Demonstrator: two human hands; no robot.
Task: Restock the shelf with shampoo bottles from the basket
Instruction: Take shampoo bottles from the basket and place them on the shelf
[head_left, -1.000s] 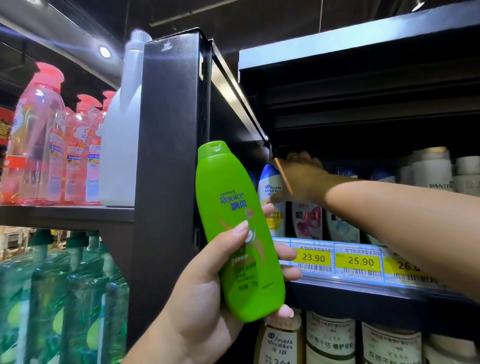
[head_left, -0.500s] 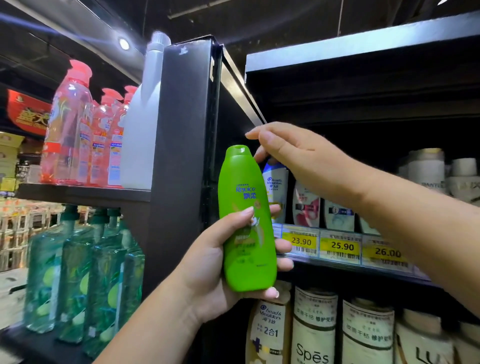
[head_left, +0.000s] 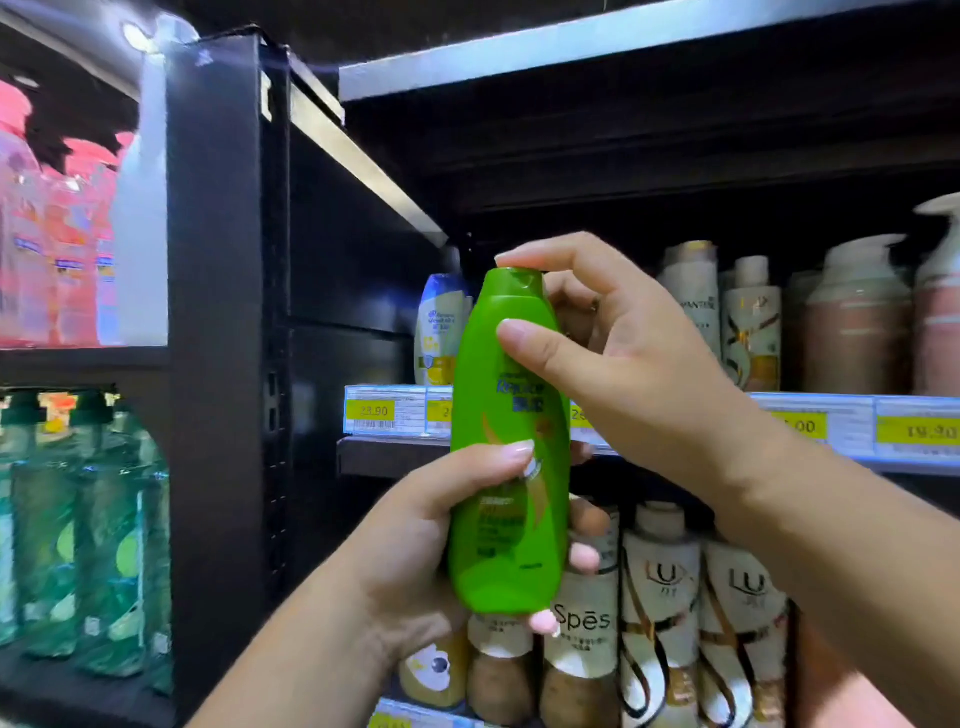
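left hand (head_left: 415, 525): gripping green shampoo bottle (head_left: 511, 447) low, upright
right hand (head_left: 618, 353): pinching bottle top, forefinger on cap (head_left: 514, 280)
shelf (head_left: 395, 457): behind bottle

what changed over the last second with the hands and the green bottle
The right hand drew back from the white-and-blue bottle on the shelf and now pinches the green shampoo bottle near its cap, forefinger on top, thumb on the neck. The left hand kept gripping the bottle's lower half, upright.
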